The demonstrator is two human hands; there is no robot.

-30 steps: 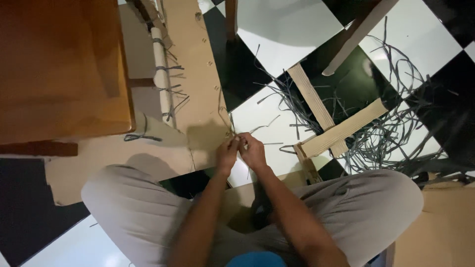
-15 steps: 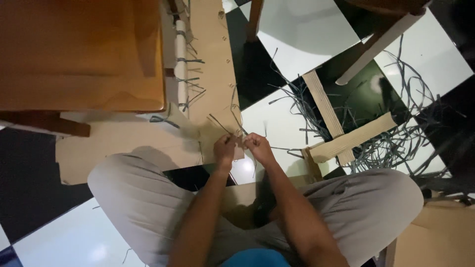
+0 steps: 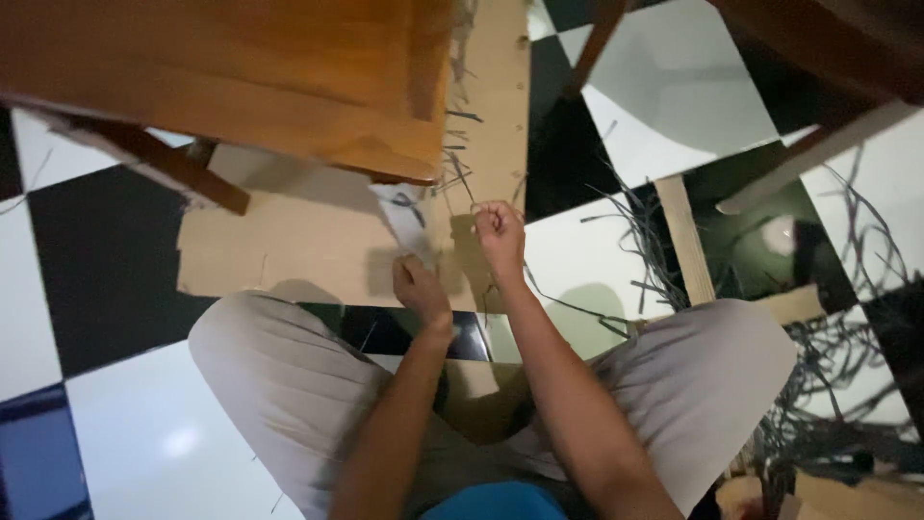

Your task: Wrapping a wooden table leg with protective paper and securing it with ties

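I sit cross-legged on a checkered floor. My right hand (image 3: 500,231) is a closed fist over the cardboard sheet (image 3: 289,255), and a thin grey strip (image 3: 475,206) curls out of its top. My left hand (image 3: 416,285) is also fisted, lower and to the left, just below a small white paper piece (image 3: 404,218). The two hands are a little apart. Any strip stretched between them is too thin and blurred to make out.
A brown wooden table top (image 3: 241,67) overhangs the cardboard at upper left, with a leg (image 3: 173,169) below it. A wooden slat (image 3: 685,241) and a tangle of grey strips (image 3: 837,356) lie on the tiles to the right. Chair legs (image 3: 808,159) cross at upper right.
My hands were pinched together; now they have drawn apart, the right one going up and away, the left one down. The view has swung, so the table fills more of the top.
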